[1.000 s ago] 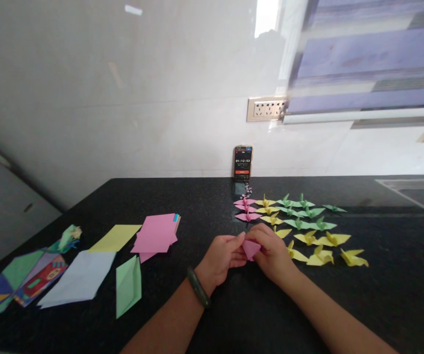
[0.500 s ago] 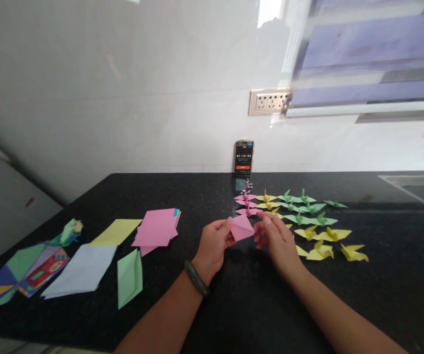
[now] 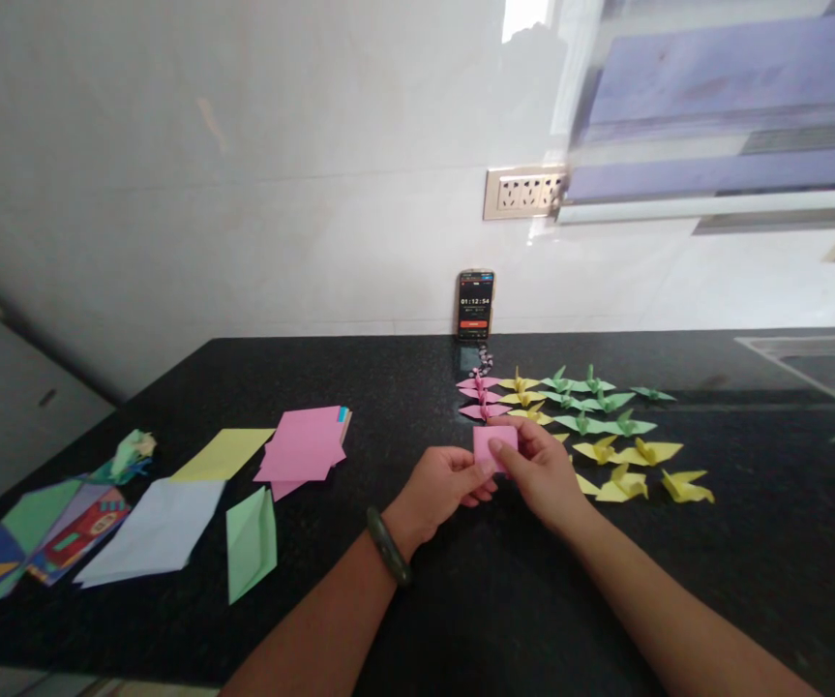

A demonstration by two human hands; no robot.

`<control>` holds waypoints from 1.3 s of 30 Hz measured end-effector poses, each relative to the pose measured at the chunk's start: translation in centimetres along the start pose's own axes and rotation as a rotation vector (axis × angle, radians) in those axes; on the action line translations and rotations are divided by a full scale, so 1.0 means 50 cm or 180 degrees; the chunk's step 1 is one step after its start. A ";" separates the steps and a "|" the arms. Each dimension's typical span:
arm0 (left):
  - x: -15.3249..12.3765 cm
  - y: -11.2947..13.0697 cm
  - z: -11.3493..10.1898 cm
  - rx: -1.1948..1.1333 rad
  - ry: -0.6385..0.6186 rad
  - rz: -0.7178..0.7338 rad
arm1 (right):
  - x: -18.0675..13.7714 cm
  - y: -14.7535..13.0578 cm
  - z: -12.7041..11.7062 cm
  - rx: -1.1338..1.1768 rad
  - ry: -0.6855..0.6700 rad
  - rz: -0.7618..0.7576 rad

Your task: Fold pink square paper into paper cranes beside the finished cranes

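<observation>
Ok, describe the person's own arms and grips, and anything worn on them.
The left forearm and right forearm are bare, with no sleeve in view. A thick, smooth, rounded, dark green bangle circles the left wrist; nothing shows on the right one. The left grip and right grip are ungloved hands; I can make out no rings.

There are two hands [image 3: 437, 491], one held paper [image 3: 485, 447], three pink cranes [image 3: 480, 395] and one phone [image 3: 475, 306]

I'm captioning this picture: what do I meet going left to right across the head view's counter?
Patterned paper, white paper, folded green paper, pink paper stack, dark bracelet, left hand, held pink paper, right hand, rightmost yellow paper crane.
</observation>
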State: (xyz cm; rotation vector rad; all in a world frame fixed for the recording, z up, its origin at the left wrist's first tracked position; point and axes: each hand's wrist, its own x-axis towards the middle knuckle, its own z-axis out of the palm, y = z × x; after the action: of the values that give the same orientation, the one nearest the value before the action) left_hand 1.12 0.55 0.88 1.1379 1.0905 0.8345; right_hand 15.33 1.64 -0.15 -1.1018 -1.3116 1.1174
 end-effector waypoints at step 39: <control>0.011 -0.012 -0.004 0.0029 0.0947 0.0925 | -0.017 -0.018 0.020 -0.0710 -0.0145 -0.0146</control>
State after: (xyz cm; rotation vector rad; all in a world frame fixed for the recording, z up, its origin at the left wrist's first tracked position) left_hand 1.08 0.94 0.14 1.2233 1.1864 1.2585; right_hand 14.33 0.64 0.59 -1.2076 -1.5177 0.9843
